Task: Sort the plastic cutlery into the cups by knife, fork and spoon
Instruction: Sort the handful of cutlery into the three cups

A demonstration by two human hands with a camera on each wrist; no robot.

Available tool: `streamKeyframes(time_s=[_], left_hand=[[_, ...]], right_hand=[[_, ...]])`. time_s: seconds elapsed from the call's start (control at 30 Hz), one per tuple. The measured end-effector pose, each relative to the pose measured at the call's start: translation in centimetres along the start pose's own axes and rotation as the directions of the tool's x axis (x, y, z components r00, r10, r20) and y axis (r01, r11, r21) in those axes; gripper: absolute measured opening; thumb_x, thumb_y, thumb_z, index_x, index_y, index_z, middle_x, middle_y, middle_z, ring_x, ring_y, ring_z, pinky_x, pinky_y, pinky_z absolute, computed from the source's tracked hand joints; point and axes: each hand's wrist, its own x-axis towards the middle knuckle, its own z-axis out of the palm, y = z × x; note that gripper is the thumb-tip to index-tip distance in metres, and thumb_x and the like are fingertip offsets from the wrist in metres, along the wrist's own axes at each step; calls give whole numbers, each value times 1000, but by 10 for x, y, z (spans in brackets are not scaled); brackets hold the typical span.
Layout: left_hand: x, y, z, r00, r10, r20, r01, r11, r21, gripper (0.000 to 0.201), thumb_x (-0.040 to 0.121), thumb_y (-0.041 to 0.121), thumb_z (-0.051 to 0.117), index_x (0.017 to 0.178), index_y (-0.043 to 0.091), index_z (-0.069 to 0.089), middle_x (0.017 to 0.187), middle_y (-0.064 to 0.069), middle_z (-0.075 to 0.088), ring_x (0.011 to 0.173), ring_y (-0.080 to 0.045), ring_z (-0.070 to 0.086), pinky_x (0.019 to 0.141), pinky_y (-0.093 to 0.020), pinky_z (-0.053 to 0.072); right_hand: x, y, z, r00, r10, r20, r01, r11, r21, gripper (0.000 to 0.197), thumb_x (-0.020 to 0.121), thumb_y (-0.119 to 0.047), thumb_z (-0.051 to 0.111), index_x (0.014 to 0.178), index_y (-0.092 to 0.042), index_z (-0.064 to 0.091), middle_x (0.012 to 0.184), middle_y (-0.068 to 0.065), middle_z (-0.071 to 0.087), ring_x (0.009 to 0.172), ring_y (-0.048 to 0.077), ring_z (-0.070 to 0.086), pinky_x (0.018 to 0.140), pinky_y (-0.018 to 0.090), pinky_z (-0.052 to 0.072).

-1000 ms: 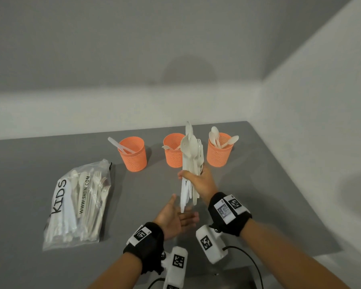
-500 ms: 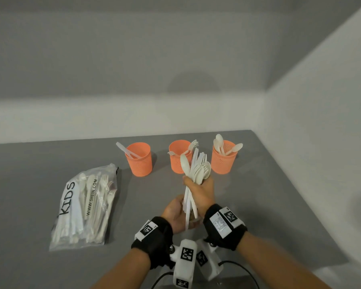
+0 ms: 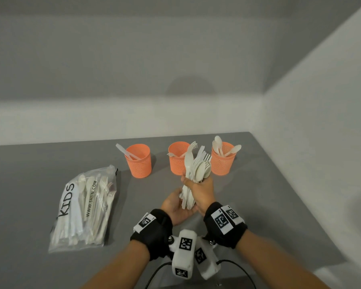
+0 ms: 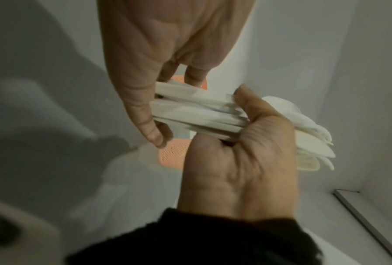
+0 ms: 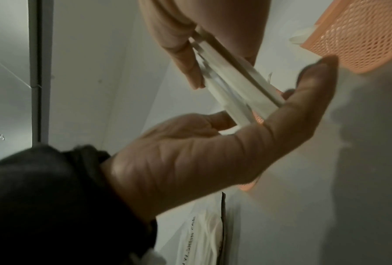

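Three orange mesh cups stand in a row at the back of the grey table. The left cup point(image 3: 138, 161) holds a knife, the middle cup point(image 3: 175, 163) forks, the right cup point(image 3: 223, 163) spoons. My right hand point(image 3: 200, 190) grips a mixed bundle of white cutlery point(image 3: 198, 170) upright in front of the middle and right cups, heads up. My left hand point(image 3: 173, 205) sits under it. The handle ends point(image 5: 231, 86) lie between its straight thumb and loosely bent fingers point(image 5: 213, 122). The left wrist view shows that bundle point(image 4: 201, 114) running between both hands.
A clear plastic bag point(image 3: 86, 207) printed "KIDS", with more white cutlery inside, lies flat on the left of the table point(image 3: 279, 205). White walls close the table's back and right sides. Cables and wrist cameras hang below my wrists at the near edge.
My right hand has brought the bundle lower and closer to me. My left hand, palm up and apart a second ago, has come up to the handle ends.
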Motion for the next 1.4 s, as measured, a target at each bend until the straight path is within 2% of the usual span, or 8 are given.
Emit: streamKeyframes(time_s=[0.2,0.4,0.7,0.9,1.03,1.17,1.3,1.4], left_hand=[[4,0,-7,998,15,-66,-12,999,41,35,97,13,28,87,-2,58,62,-13,66,50,-20,67,49,-26,57],[-2,-2,-3,999,-35,-36,45,946,322,49,97,48,27,78,14,56,48,-1,51,34,-7,47,31,-10,34],[-18,10,-22,987,-63,147,-5,907,422,31,79,33,45,97,12,60,83,-5,62,60,-13,59,51,-20,44],[-21,7,-16,988,33,153,-146,535,832,5,89,16,56,93,16,52,64,0,54,41,-1,51,38,-11,36],[-13,6,-18,958,255,135,-233,410,882,19,90,16,54,107,8,55,71,-6,59,51,-9,56,42,-16,43],[-14,10,-25,968,159,195,-232,271,934,11,88,13,59,96,17,52,72,-2,58,53,-9,56,46,-18,50],[-21,33,-40,983,-82,165,-159,71,985,11,88,31,59,81,23,57,73,1,53,53,-5,48,47,-12,41],[-21,54,-48,995,84,52,-65,158,985,20,92,26,53,74,18,57,70,1,55,44,1,51,45,-11,39]], right_hand=[[7,0,-5,998,31,54,-29,999,-28,28,74,11,67,77,-16,61,80,1,65,77,15,62,69,22,51],[5,4,-5,972,110,208,-80,986,-147,26,72,-3,75,95,-5,64,92,11,67,87,20,65,80,29,52],[11,7,-11,919,302,252,-289,953,-89,14,87,-14,56,75,-9,62,75,3,68,69,19,62,65,29,52],[8,14,-10,758,426,494,-412,900,-143,25,78,-25,58,101,-15,59,97,3,72,96,20,63,77,33,53],[4,19,2,801,437,410,-370,899,-235,35,83,-29,66,106,-4,63,106,10,69,76,11,69,58,19,53],[9,30,5,851,399,342,-312,907,-282,18,86,-28,61,88,-13,70,94,1,74,90,13,67,88,30,51],[11,28,9,893,343,290,-353,936,-19,5,91,-11,55,90,-6,56,58,1,67,55,14,65,62,27,55],[14,24,5,884,340,320,-371,928,41,14,91,-3,49,97,-14,55,48,-2,50,38,10,46,44,21,44]])
